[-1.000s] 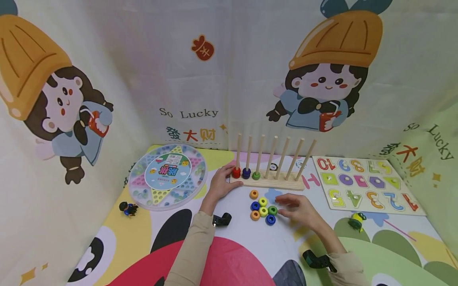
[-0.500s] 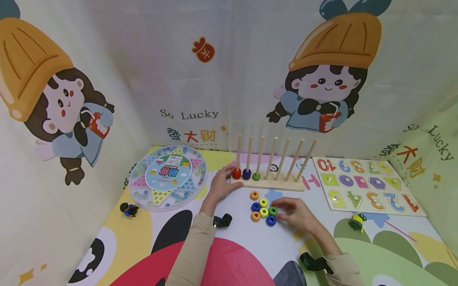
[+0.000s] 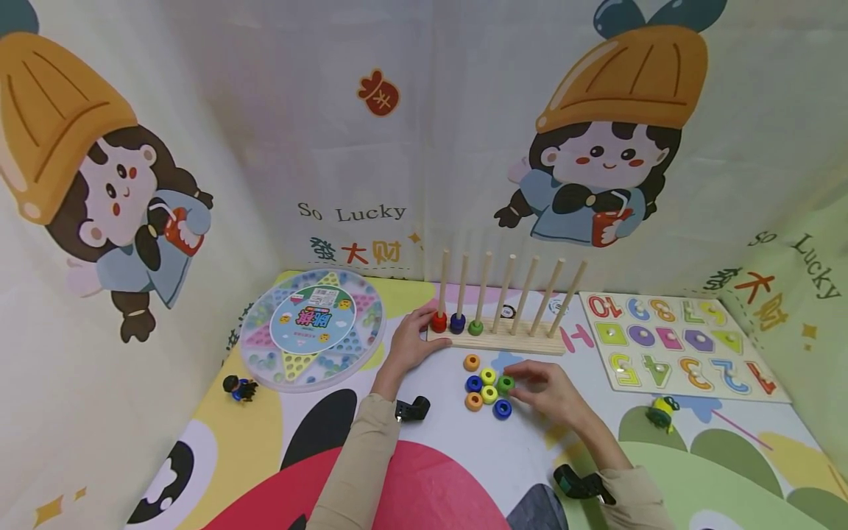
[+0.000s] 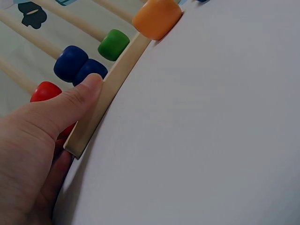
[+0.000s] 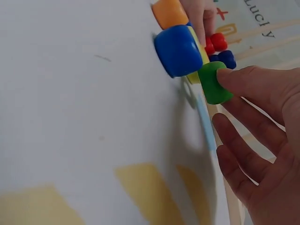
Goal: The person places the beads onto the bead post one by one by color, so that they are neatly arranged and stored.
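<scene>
My left hand (image 3: 409,346) holds the left end of a wooden peg stand (image 3: 530,343), thumb along its front edge in the left wrist view. Upright pegs rise from the base. Red beads (image 3: 439,322) sit on the leftmost peg, dark blue beads (image 4: 71,63) on the second and a green bead (image 4: 114,45) on the third. My right hand (image 3: 548,391) pinches a loose green bead (image 5: 214,85) between thumb and index finger, other fingers spread. Beside it lie yellow beads (image 3: 489,394), blue beads (image 3: 503,409) and orange beads (image 3: 473,401) in a cluster.
A round Chinese checkers board (image 3: 311,324) lies to the left, with a small dark figurine (image 3: 240,388) in front. On the right are a number puzzle board (image 3: 682,346) and a small green-yellow figurine (image 3: 661,414). A printed cloth wall (image 3: 464,147) stands behind.
My right hand has moved slightly left and closed its thumb and finger on the green bead, which has shifted up a little. The left hand stays on the stand.
</scene>
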{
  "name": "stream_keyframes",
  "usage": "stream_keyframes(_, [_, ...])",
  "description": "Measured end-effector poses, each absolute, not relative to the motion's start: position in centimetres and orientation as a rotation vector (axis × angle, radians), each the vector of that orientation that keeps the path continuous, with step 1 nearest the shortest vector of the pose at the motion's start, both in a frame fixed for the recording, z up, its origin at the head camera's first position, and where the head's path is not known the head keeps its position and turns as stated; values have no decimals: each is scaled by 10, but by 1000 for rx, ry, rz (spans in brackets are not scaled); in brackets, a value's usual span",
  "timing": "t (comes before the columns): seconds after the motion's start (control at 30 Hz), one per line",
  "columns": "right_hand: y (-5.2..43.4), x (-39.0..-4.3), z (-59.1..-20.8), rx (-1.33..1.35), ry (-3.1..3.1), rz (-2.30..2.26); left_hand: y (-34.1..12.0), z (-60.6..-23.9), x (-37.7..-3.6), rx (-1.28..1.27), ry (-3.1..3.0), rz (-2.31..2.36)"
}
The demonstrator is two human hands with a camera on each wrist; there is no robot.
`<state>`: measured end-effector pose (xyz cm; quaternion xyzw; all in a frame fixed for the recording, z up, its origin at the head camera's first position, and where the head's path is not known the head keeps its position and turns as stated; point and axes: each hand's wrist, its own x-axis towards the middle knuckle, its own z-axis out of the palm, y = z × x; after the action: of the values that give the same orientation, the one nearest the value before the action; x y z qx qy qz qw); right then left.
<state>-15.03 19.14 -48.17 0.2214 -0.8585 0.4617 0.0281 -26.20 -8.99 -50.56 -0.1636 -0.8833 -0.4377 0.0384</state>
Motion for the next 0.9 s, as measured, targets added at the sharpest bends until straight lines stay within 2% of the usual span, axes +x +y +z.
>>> stream_keyframes(0.43, [190, -162, -455, 609, -2619, 1420, -92, -507, -263, -509, -2696, -1318])
stream_keyframes(0.9, [174, -186, -398, 523, -2500, 1333, -90, -508, -262, -512, -2700, -1324])
